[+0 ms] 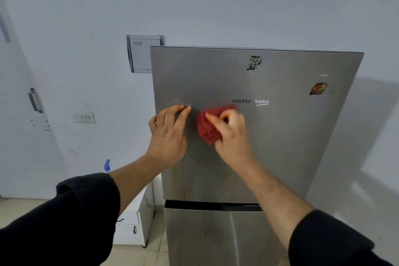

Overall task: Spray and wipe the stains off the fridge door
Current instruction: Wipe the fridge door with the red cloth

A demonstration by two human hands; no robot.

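Black sleeves (64, 222) sit closest to the lens, with both bare forearms reaching up to the brushed steel fridge door (280, 136). Going off the white VOLTAS beko logo (250, 101) as my reference point: the right hand (232, 136) is just below and left of it, grip clenched round a red folded cloth (206, 130). Thumb and fingers are curled into the fabric, and the cloth is pushed against the steel, its top edge almost reaching the logo.

The left hand (170, 134) is further left of the logo, near the door's left edge. Its grip is released and holds nothing, the fingers fairly straight with the fingertips (186, 110) resting on the metal. There's a small gap between the two hands.

Faint streaky smudges (224, 188) show well below the logo, near the door's bottom edge. A black ragged sticker (254, 62) sits above the logo and a red sticker (318, 88) off to its right. Way down-left of the logo, a blue spray nozzle (106, 165) peeks over the left forearm, with the bottle itself hidden.
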